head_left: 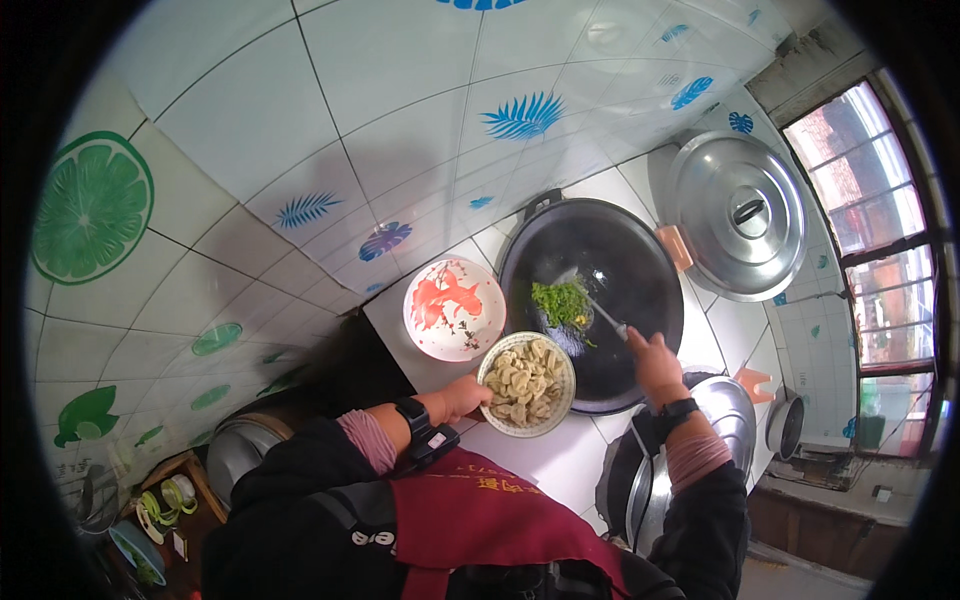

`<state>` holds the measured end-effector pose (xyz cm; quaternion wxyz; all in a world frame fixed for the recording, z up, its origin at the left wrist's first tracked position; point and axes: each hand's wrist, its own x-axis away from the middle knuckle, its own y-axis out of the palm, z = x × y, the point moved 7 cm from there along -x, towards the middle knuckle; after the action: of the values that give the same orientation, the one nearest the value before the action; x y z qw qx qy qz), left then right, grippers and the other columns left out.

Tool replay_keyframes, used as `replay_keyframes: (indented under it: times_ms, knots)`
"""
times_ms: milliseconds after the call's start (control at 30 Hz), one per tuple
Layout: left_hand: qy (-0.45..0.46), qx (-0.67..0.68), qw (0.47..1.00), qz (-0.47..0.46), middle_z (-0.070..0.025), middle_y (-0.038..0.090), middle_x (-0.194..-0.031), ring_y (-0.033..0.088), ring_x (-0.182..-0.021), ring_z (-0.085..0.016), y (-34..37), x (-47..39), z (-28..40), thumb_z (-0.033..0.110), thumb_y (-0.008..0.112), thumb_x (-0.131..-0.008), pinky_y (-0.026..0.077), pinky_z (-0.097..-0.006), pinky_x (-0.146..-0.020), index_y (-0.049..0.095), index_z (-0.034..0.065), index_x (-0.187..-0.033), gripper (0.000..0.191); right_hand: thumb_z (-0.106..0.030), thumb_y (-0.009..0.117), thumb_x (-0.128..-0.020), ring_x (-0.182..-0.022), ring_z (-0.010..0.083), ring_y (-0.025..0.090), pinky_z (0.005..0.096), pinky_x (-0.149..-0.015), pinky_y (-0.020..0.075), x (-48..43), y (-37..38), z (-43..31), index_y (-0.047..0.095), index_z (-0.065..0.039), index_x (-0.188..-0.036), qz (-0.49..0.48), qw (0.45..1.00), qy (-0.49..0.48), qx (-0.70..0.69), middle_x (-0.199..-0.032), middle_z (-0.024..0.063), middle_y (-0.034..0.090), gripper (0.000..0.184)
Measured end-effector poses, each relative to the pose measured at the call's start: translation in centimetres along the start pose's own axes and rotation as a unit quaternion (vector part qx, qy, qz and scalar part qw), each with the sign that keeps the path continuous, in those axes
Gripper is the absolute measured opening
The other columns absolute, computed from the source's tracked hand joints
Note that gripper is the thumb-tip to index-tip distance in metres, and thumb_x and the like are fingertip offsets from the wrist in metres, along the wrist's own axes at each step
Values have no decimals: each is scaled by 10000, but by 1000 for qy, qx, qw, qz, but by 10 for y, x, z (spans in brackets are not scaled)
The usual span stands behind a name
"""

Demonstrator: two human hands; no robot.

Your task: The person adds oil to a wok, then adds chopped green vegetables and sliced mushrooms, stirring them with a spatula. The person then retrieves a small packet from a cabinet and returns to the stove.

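My left hand (463, 397) grips the rim of a patterned bowl (486, 420) that holds pale, curled food pieces (526, 379), perhaps dumplings. The bowl is held at the near left edge of a large black wok (637, 247). My right hand (658, 367) is closed on the handle of a metal cooking utensil (604, 309), whose head lies in the wok among chopped greens (559, 301). Left of the wok stands a white bowl with a red fish pattern (454, 309); small dark bits show on its inside.
A large metal lid (731, 225) leans at the right behind the wok. Another metal lid (727, 412) lies near my right forearm, with a small pan (785, 425) beyond it. The tiled wall (420, 172) rises behind the wok. A wooden shelf with containers (169, 499) stands lower left.
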<state>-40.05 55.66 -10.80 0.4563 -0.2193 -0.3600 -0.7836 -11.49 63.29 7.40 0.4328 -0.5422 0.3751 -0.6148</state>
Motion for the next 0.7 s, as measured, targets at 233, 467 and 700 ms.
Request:
replay_keyframes:
  times_ms: [233, 467, 700]
  knots:
    - [3, 25, 1000, 12, -103, 622, -852, 568, -756, -182, 0, 1, -2, 53, 572, -645, 459, -299, -665, 630, -57, -967, 345, -142, 516, -832, -923, 370, 591, 447, -798, 472, 15, 39, 35, 432, -229, -1313, 1, 986, 58, -159, -1019, 199, 585, 496]
    - [-30, -3, 1000, 1, -110, 625, -953, 586, -859, -207, 0, 2, 0, -31, 517, -644, 465, -308, -740, 572, -45, -1070, 430, -101, 500, -800, -957, 383, 580, 435, -822, 462, 24, 68, 14, 499, -64, -1229, -20, 969, 20, -245, -1009, 221, 615, 430]
    - [-13, 32, 999, 1, -136, 626, -961, 618, -858, -262, 2, 6, 5, -36, 512, -663, 505, -355, -759, 567, -61, -1078, 419, -124, 474, -825, -896, 369, 603, 447, -780, 474, 84, 28, 34, 562, -87, -1157, -31, 978, -21, -204, -951, 199, 635, 345]
